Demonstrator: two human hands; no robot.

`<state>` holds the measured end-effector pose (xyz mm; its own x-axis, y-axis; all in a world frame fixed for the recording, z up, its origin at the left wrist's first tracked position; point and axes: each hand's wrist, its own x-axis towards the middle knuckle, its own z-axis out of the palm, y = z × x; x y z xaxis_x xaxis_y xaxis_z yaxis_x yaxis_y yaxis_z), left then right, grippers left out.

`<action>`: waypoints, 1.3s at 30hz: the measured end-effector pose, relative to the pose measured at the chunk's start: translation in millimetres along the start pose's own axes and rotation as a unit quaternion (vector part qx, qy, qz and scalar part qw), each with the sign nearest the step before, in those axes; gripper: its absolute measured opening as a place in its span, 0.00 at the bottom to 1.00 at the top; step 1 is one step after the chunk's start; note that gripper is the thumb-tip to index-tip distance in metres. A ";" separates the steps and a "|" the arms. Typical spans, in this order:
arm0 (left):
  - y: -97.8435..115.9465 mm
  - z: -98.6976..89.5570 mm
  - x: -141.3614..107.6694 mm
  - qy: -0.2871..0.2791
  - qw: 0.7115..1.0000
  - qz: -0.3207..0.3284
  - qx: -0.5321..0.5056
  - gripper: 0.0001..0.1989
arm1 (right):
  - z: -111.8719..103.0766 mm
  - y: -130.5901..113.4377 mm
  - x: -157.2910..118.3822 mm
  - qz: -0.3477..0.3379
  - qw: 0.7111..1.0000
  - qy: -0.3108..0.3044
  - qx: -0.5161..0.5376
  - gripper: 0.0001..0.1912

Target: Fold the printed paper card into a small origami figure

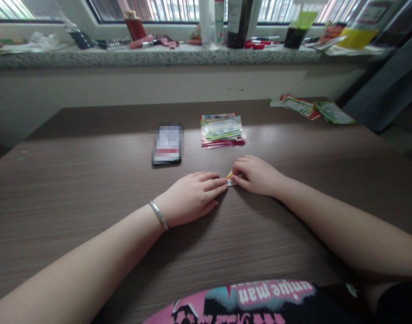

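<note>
On the dark wooden table, a small white and yellow piece of paper [230, 178] lies between my two hands. My left hand [192, 195], with a silver bangle at its wrist, rests flat with its fingers stretched out, the fingertips at the paper's left edge. My right hand [256, 174] is closed, thumb and fingers pinching the paper's right part, which they partly hide. Beyond the hands sits a stack of colourful printed cards [222, 128], green on top with pink edges below. A phone [168, 145] with a blurred screen lies left of the stack.
More printed cards [300, 107] lie at the table's back right, with green ones [334, 112] beside them. Bottles, pens and small items stand along the granite windowsill [178, 56]. A dark curtain [384, 85] hangs at the right.
</note>
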<state>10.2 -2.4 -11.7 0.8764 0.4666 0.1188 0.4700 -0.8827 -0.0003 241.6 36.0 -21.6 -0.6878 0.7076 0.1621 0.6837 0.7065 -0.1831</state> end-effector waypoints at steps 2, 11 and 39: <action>-2.1 -0.9 -0.3 0.007 1.000 0.011 0.003 0.21 | 1.7 3.8 0.6 0.002 1.000 0.001 0.016 0.10; -2.5 -1.2 1.2 0.033 0.999 0.003 -0.004 0.20 | 2.9 2.0 2.1 0.011 1.000 0.004 0.007 0.09; 6.0 -3.5 4.0 0.036 0.998 -0.035 -0.024 0.21 | 1.4 1.4 3.1 0.028 0.999 0.000 0.023 0.08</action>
<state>16.1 -6.0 -7.7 0.8306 0.5242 0.1879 0.5235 -0.8501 0.0575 240.1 39.2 -22.8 -0.6482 0.7464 0.1510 0.7097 0.6640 -0.2355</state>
